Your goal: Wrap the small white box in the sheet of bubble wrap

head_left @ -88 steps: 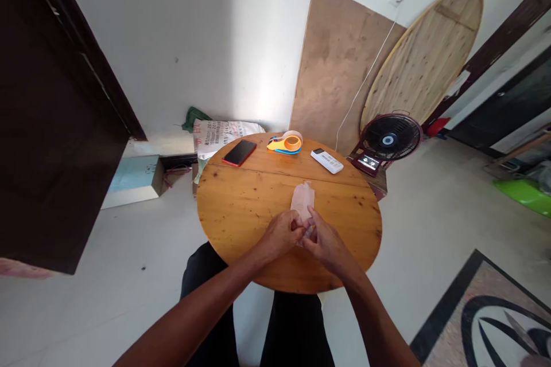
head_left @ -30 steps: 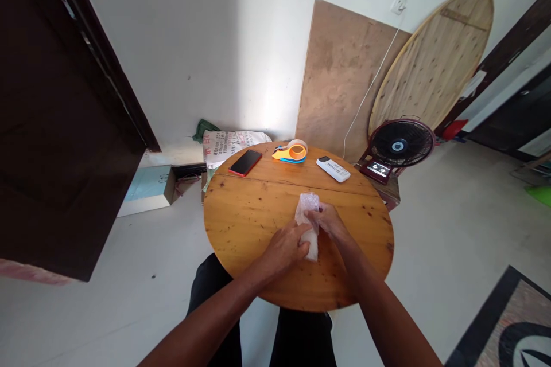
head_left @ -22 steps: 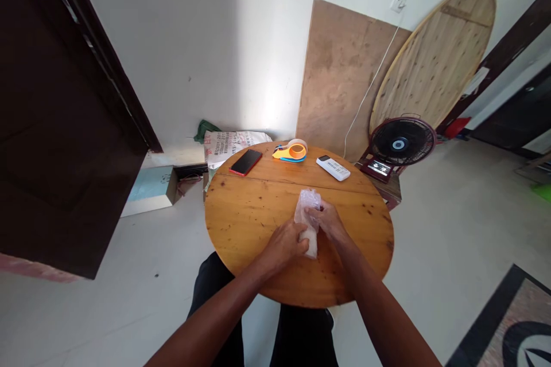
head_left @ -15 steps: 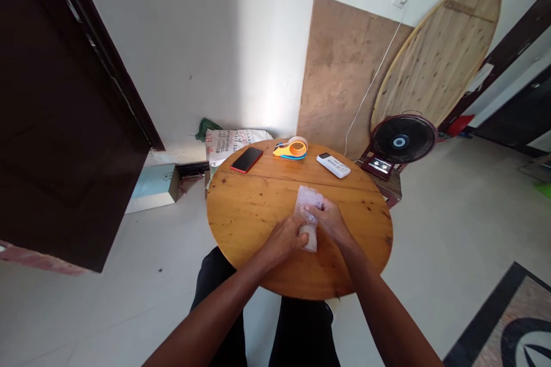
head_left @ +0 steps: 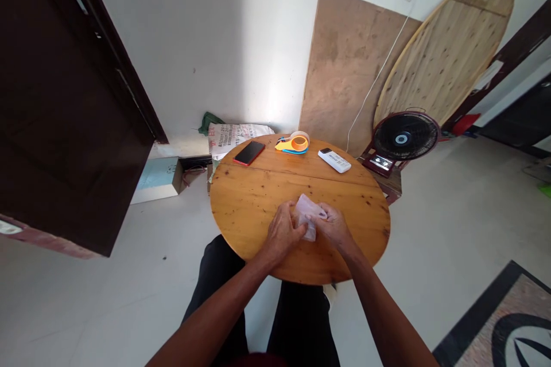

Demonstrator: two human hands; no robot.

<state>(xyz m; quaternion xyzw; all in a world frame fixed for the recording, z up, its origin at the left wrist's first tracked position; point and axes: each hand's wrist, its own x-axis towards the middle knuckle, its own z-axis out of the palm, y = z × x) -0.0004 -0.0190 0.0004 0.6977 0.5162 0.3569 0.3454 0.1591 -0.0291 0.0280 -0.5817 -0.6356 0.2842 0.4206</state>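
Head view, left to right: phone [head_left: 249,152], far desk [head_left: 253,206] edge; tape dispenser [head_left: 293,143] beside it; left hand [head_left: 282,229] clamped on bubble-wrap bundle [head_left: 306,219], which sits at desk centre; right hand [head_left: 333,225] pinching the bundle's other side; remote [head_left: 334,160], far right; fan [head_left: 404,137] on floor beyond.
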